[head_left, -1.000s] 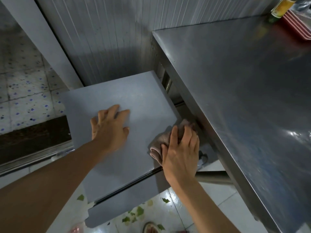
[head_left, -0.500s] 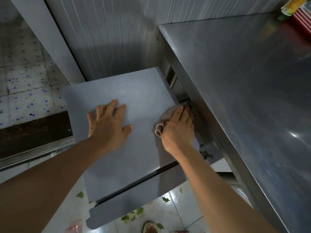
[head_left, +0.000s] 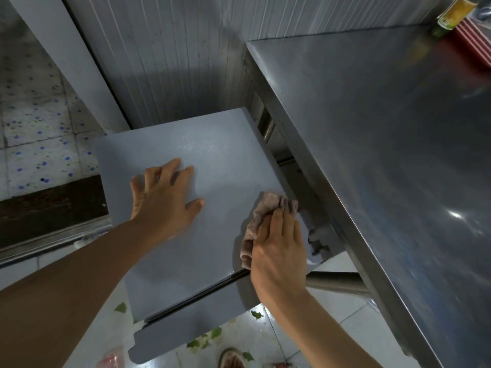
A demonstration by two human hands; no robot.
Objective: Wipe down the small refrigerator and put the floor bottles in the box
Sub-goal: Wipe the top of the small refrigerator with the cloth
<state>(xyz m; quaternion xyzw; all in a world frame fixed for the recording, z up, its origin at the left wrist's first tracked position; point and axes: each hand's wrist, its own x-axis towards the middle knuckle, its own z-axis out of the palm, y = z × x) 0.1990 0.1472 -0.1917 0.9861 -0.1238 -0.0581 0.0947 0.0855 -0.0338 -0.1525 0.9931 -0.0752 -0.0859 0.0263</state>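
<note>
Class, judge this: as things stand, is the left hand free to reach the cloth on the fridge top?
Probably yes. The left hand lies flat on the fridge top, holding nothing, with bare surface between it and the cloth; the right hand covers part of the cloth, though.

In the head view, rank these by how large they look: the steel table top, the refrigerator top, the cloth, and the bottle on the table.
1. Steel table top
2. Refrigerator top
3. Cloth, partly hidden under the right hand
4. Bottle, though it is farthest away and cut off by the frame.

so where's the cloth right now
In the head view the pinkish cloth lies under the right hand, pressed on the small refrigerator's top near its right edge, beside the steel table.
</note>
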